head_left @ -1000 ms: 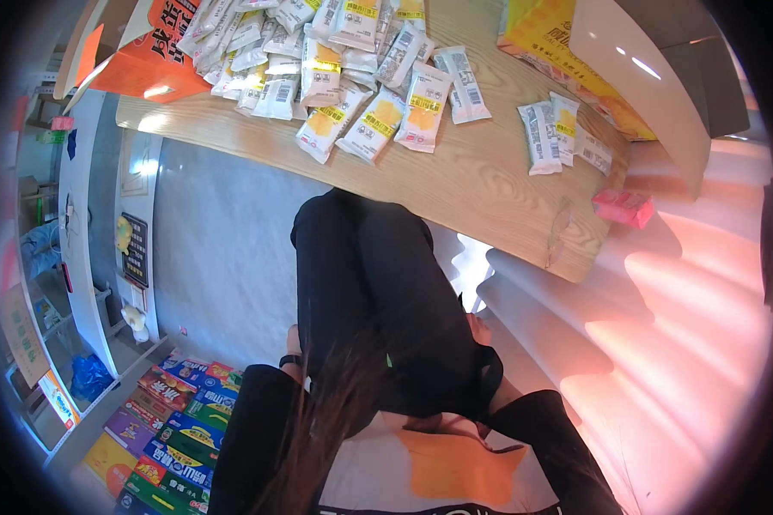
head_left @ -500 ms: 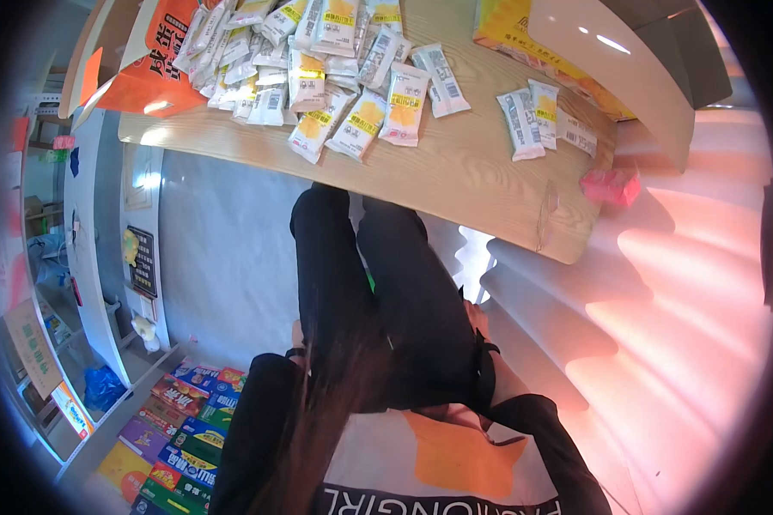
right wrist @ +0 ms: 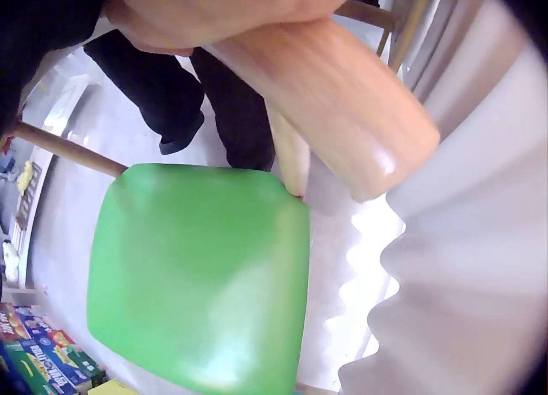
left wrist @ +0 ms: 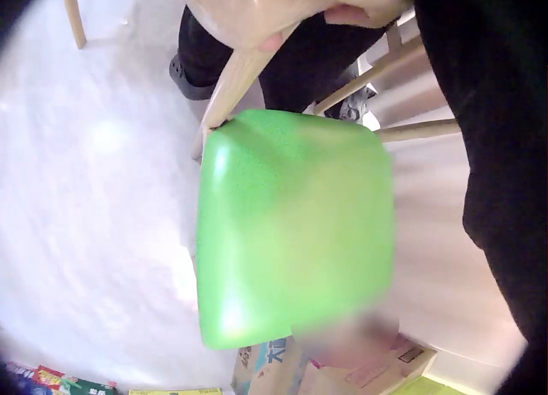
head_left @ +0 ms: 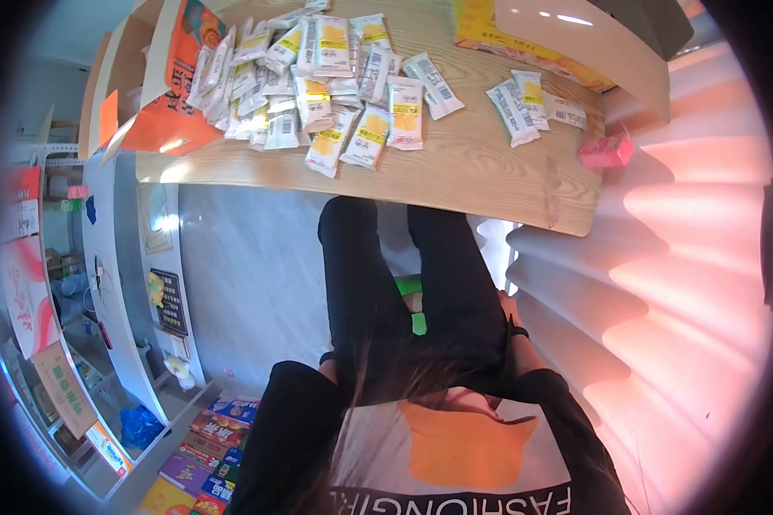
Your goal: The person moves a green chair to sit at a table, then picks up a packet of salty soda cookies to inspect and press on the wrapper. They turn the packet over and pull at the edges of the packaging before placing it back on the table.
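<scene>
A green chair seat [left wrist: 291,232] with wooden arms and legs fills the middle of both wrist views. My left hand [left wrist: 342,1] is at the top of the left wrist view, its fingers round a wooden chair arm [left wrist: 235,82]. On the other side my right hand [right wrist: 231,5] grips the thick, rounded wooden armrest [right wrist: 342,104]. In the head view both hands are low beside my dark trousers [head_left: 361,292], mostly hidden by sleeves and legs. Bits of the green seat show between the legs.
Many wrapped snack packets [head_left: 369,137] lie on the wooden table [head_left: 489,189], between an orange box [head_left: 167,120] and a yellow box [head_left: 524,51]. A pale curtain [head_left: 661,300] hangs at the right. Colourful cartons [head_left: 202,468] stand on the floor at lower left.
The head view has shifted, with the floor cartons sliding down and the shelves moving right. My legs have spread apart, and more of the green seat shows between them. Both hands stay low at the sides.
</scene>
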A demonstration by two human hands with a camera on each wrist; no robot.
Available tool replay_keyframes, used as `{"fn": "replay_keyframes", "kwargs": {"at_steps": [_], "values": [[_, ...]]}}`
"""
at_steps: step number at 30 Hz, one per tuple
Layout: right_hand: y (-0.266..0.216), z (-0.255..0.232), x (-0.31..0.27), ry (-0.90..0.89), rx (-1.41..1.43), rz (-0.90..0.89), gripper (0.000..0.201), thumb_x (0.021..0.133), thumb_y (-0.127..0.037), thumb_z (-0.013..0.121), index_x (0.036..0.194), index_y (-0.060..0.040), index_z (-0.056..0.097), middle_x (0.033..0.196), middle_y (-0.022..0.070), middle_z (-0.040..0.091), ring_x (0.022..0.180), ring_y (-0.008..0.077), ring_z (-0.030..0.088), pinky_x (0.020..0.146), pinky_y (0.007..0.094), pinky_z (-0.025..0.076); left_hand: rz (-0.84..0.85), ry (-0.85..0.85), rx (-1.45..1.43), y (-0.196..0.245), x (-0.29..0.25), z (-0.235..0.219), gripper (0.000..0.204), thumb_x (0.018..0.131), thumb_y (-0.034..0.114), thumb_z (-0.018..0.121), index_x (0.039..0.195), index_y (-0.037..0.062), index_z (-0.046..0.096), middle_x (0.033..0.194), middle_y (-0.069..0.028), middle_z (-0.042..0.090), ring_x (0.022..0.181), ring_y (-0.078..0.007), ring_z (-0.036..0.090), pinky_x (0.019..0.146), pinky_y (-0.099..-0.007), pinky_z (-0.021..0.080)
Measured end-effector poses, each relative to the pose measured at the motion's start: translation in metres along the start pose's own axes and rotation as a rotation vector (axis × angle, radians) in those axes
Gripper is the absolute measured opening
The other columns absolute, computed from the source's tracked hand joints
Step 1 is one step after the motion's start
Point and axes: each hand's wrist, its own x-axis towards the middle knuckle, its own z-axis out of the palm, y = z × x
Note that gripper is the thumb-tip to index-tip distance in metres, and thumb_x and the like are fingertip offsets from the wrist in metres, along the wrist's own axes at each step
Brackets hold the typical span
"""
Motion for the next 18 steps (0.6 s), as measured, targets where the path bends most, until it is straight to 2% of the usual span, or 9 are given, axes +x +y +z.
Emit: {"fn": "replay_keyframes", "kwargs": {"at_steps": [2,3,4,10,18], "values": [[0.001,-0.003,0.003,-0.09,0.085,0.147,0.028,0.071,-0.018,0.04,0.096,-0.0064,0.041,0.078,0.0171,0.047,0.068,0.0323,0.05,0.058,0.0397,0.041,-0.007,0.02,-0.013,-0.003,-0.002,0.001,0.022,0.065,0.024,0.049,0.068,0.0033,0.056,0.071,-0.0188,0.054,0.071,-0.0334,0.051,0.059,-0.038,0.04],[0.013,0.01,0.005,-0.021,0.045,0.061,0.026,0.071,-0.02,0.04,0.093,-0.0062,0.044,0.076,0.0176,0.047,0.066,0.0337,0.049,0.056,0.0407,0.04,-0.009,0.032,-0.021,-0.004,-0.002,0.002,0.022,0.065,0.024,0.049,0.068,0.0033,0.056,0.071,-0.0188,0.054,0.071,-0.0334,0.051,0.059,-0.038,0.04],[0.015,0.011,0.004,-0.017,0.04,0.048,0.026,0.071,-0.02,0.04,0.093,-0.0062,0.044,0.076,0.0176,0.047,0.066,0.0337,0.049,0.056,0.0407,0.04,-0.01,0.042,-0.028,-0.006,-0.001,0.003,0.022,0.065,0.024,0.049,0.068,0.0034,0.056,0.071,-0.0187,0.054,0.071,-0.0333,0.051,0.059,-0.038,0.04],[0.038,0.011,-0.016,-0.03,-0.008,-0.007,0.026,0.071,-0.02,0.041,0.093,-0.0066,0.044,0.075,0.0174,0.047,0.066,0.0335,0.049,0.056,0.0409,0.04,-0.037,0.069,-0.071,-0.011,-0.014,0.034,0.022,0.064,0.024,0.049,0.067,0.0036,0.057,0.071,-0.0185,0.054,0.071,-0.0331,0.051,0.059,-0.038,0.04],[0.075,0.015,-0.018,0.005,-0.025,-0.026,0.027,0.071,-0.021,0.041,0.094,-0.0073,0.044,0.075,0.017,0.047,0.065,0.0333,0.049,0.055,0.0411,0.04,-0.007,0.079,-0.076,0.009,-0.019,0.065,0.022,0.064,0.024,0.049,0.067,0.0039,0.057,0.072,-0.0182,0.054,0.072,-0.0327,0.051,0.06,-0.0379,0.04]]}}
